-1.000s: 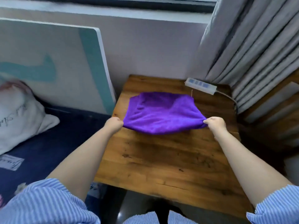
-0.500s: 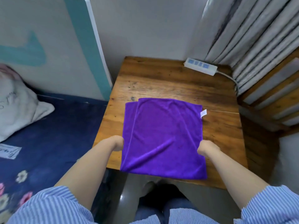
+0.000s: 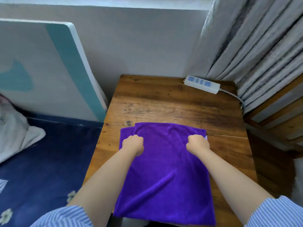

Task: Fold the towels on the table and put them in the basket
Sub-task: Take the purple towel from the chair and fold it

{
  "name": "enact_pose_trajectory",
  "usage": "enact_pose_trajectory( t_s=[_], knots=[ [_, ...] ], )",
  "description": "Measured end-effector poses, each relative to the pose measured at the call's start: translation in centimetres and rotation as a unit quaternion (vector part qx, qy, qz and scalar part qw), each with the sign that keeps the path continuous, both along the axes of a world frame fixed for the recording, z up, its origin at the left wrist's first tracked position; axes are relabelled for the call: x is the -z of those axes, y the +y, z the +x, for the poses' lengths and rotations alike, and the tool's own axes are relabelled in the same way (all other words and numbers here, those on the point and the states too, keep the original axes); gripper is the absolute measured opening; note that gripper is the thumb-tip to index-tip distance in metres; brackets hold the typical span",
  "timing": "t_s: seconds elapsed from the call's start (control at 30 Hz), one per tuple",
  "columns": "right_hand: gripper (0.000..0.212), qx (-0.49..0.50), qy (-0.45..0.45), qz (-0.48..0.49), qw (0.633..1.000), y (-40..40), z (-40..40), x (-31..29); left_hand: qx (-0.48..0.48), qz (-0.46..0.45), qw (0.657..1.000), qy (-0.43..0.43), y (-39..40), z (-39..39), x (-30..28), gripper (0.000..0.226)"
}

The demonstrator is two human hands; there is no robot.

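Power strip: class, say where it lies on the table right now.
In the head view the power strip lies at the wooden table's far right corner, beside the grey curtain, apart from the purple towel.

Home bedroom: a navy floral bedsheet (image 3: 41, 161) is covering a bed beside the worn wooden table (image 3: 172, 104), grey pleated curtains (image 3: 254, 46) are hanging, a white power strip (image 3: 202, 84) is lying by the wall.

Blue-and-white striped sleeves (image 3: 277, 213) pushed up; forearms bare.
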State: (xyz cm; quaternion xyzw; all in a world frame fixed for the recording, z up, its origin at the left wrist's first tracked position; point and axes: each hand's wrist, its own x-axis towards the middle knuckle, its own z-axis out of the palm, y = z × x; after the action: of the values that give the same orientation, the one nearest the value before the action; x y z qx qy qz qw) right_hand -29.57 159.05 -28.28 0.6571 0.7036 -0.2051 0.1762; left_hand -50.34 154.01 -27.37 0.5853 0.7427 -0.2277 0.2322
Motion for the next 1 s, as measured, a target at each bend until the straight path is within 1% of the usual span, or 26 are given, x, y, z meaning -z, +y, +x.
enact_pose_trajectory(
  t_s=[0.17,0.27,0.4,0.5,0.57,0.63,0.7,0.77,0.8,0.87,0.9,0.93,1.0],
  knots=[
    [0.031,-0.020,-0.019,0.012,1.000,3.9,1.3,1.9,0.014,0.005,1.000,-0.003,4.7,1.2,1.5,0.032],
    [0.037,-0.013,-0.025,0.005,1.000,5.9,2.1,3.6,0.015,0.012,1.000,-0.008,7.3,1.6,3.1,0.033],
    [0.043,-0.015,-0.017,0.018,1.000,6.8,2.6,5.3,0.009,0.051,0.998,-0.033,8.8,2.2,5.5,0.036],
    [0.043,-0.027,-0.014,0.035,0.999,7.3,2.8,6.2,0.006,0.084,0.995,-0.054,9.4,2.4,7.7,0.045],
    [0.043,-0.028,-0.009,0.039,0.999,7.5,3.0,6.5,0.010,0.103,0.993,-0.056,9.6,2.3,8.6,0.047],
    [0.039,-0.020,0.007,0.037,0.999,7.6,2.9,6.8,0.011,0.126,0.991,-0.042,10.0,2.3,9.0,0.044],
    [0.031,-0.011,0.023,0.050,0.998,7.6,3.0,6.9,0.012,0.132,0.991,-0.019,10.2,2.4,9.1,0.041],
    [0.019,0.011,0.066,0.076,0.995,7.4,3.3,7.0,0.023,0.122,0.992,0.004,10.2,2.3,9.1,0.037],
    [0.015,0.023,0.086,0.087,0.992,7.2,3.5,6.9,0.021,0.129,0.991,-0.003,10.1,2.1,8.8,0.033],
    [0.019,0.038,0.105,0.079,0.991,6.9,3.8,6.0,0.026,0.190,0.981,-0.025,10.0,1.7,8.2,0.016],
    [0.022,0.044,0.129,0.071,0.988,6.6,4.1,5.6,0.045,0.215,0.975,-0.024,9.6,1.3,8.0,0.012],
    [0.023,0.045,0.156,0.058,0.985,6.5,4.4,5.3,0.054,0.225,0.972,-0.028,9.1,0.9,7.5,0.011],
    [0.024,0.035,0.192,0.010,0.981,5.7,4.6,4.2,0.048,0.220,0.971,-0.079,7.6,0.0,6.7,0.007]
  ],
)
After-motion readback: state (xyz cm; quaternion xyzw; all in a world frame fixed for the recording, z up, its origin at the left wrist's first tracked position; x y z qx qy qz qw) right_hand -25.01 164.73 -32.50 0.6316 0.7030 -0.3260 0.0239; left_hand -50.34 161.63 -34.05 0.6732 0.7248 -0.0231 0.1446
